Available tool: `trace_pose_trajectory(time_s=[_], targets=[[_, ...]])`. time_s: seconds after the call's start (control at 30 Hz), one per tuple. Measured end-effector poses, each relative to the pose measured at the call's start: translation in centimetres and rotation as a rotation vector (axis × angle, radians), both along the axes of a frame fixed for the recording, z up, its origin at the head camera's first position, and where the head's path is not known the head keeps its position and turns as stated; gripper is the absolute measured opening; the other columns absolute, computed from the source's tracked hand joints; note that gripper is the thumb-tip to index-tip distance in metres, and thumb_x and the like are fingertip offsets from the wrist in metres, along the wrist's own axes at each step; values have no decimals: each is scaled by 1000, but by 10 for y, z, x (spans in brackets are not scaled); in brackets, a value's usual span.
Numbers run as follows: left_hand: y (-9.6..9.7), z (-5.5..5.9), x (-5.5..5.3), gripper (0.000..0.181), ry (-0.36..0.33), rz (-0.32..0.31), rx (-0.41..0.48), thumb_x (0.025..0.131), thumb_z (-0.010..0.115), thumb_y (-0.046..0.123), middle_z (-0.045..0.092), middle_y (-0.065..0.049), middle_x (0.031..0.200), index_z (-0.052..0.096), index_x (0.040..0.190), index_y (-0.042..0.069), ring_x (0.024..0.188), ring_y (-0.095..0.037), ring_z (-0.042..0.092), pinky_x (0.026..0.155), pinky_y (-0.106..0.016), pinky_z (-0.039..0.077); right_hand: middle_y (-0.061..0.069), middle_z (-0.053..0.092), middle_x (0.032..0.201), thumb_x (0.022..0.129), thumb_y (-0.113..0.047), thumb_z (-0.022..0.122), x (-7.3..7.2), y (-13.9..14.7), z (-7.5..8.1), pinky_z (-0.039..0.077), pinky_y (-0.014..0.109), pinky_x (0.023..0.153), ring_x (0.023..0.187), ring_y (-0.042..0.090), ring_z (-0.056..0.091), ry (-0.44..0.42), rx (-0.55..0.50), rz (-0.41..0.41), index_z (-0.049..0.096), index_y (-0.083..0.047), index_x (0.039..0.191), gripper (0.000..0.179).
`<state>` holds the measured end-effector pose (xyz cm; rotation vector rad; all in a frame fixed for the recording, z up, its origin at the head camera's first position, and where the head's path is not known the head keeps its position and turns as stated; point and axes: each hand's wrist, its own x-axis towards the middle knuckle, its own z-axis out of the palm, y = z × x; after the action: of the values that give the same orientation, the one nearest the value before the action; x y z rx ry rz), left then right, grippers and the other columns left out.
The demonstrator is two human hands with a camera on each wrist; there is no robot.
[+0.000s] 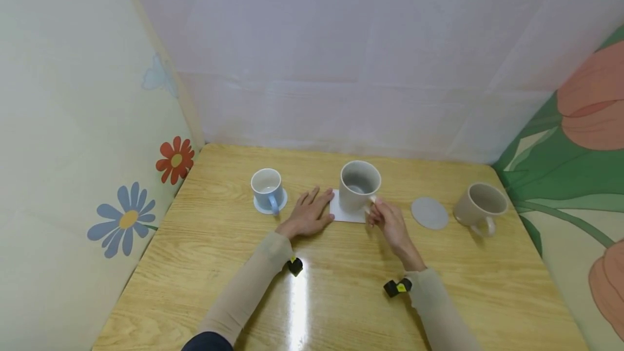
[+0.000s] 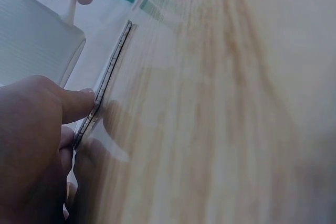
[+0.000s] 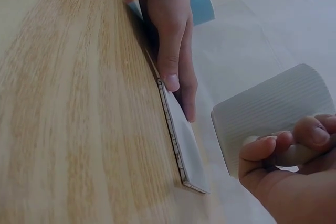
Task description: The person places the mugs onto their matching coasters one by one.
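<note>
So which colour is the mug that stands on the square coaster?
Grey mug, best seen in the head view.

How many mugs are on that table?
3. A blue mug sits left on a round coaster, a grey mug sits mid-table on a square coaster with the right hand gripping its handle, and a beige mug stands right.

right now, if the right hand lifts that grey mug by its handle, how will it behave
The grey mug looks like rigid ceramic, so probably heavy for its size and breakable if dropped. The right hand pinches only its handle, so it may tilt away from that side. The square coaster under it looks thin and stiff, likely to stay put under the left hand.
</note>
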<state>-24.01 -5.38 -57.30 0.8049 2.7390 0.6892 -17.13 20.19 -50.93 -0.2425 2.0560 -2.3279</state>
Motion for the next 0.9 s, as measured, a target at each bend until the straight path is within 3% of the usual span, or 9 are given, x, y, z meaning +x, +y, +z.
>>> trace_pose_trajectory(time_s=[0.1,0.3,0.63,0.9], targets=[[0,0,0,73,0,-1,3,110,46,50,15,7,180,21,172,21,168,-29,3,136,-50,-2,3,42,75,117,-15,31,-1,0,-2,47,27,64,70,17,45,-2,-1,6,31,18,82,47],[-1,0,1,73,-1,2,21,110,46,51,16,6,180,23,172,21,168,-29,3,136,-50,-2,3,42,76,117,-16,31,-2,0,-7,49,27,65,71,17,47,-12,-1,13,37,6,79,44],[-1,4,2,73,1,-1,22,110,48,48,19,4,180,24,172,20,168,-31,5,136,-51,0,1,41,75,117,-14,31,-3,-2,-10,48,27,66,71,14,47,-25,-12,16,40,-1,78,42],[0,11,5,71,8,-2,-11,111,46,47,17,4,180,22,172,19,168,-30,5,136,-50,1,3,41,76,117,-15,31,-2,-5,-9,50,28,67,72,15,49,-43,8,33,34,12,80,46]])
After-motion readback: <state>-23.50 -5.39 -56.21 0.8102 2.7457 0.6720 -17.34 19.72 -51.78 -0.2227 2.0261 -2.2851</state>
